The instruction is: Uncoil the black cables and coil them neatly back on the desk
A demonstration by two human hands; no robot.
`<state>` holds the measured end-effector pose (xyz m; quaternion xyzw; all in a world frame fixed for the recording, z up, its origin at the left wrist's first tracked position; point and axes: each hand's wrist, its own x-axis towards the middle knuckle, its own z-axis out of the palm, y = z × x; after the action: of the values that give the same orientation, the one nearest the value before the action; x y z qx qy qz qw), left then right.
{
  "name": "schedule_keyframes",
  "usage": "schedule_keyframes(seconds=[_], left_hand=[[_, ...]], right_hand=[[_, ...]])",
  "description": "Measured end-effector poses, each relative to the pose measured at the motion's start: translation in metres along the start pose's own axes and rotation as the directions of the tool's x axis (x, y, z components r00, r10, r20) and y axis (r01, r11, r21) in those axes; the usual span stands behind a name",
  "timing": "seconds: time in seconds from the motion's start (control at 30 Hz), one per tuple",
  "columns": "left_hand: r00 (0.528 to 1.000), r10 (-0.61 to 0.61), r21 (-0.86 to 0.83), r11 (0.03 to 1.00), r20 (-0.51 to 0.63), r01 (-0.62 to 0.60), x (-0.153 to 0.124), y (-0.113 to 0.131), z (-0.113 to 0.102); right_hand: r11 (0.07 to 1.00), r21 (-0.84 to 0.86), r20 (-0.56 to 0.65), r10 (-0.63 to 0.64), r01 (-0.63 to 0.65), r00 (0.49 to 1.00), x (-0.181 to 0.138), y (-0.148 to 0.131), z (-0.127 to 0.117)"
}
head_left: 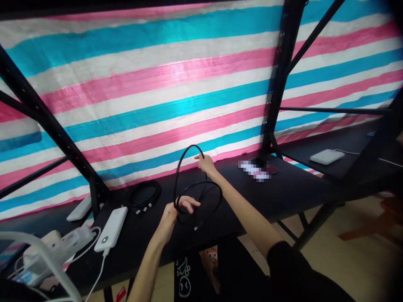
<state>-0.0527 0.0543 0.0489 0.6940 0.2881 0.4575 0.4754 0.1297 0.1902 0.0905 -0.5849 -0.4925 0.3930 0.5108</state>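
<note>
A black cable [181, 167] arcs in loops above the black table [283, 193]. My left hand [176, 212] is closed on the gathered loops at the bottom, with some fingers sticking out. Higher up and to the right, my right hand [206, 163] pinches the top of the arc. One cable end with a plug [197, 227] dangles below the loops. A second black cable [145, 195] lies coiled on the table to the left, its connectors showing.
A white power bank [111, 228] with a white lead lies at the left, beside white chargers and a power strip [59, 247]. Another white device [326, 156] sits at the right. Black shelf posts [280, 79] stand before a striped tarp.
</note>
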Motion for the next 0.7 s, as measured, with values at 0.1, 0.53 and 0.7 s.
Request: schedule_keyframes(seconds=[0.1, 0.53, 0.7], left_hand=[[0.989, 0.012, 0.011, 1.0, -0.149, -0.01, 0.0, 0.01, 0.001], [0.898, -0.081, 0.106, 0.984, -0.433, 0.14, 0.032, 0.049, -0.019], [0.927, -0.04, 0.217, 0.968, -0.374, 0.129, 0.047, 0.071, -0.017]], right_hand=[[1.0, -0.022, 0.141, 0.018, -0.015, 0.99, -0.005, 0.004, -0.003], [0.76, 0.03, 0.4, -0.604, 0.649, 0.689, -0.089, -0.041, -0.045], [0.646, -0.194, 0.438, -0.617, 0.738, 0.654, -0.1, -0.06, -0.031]])
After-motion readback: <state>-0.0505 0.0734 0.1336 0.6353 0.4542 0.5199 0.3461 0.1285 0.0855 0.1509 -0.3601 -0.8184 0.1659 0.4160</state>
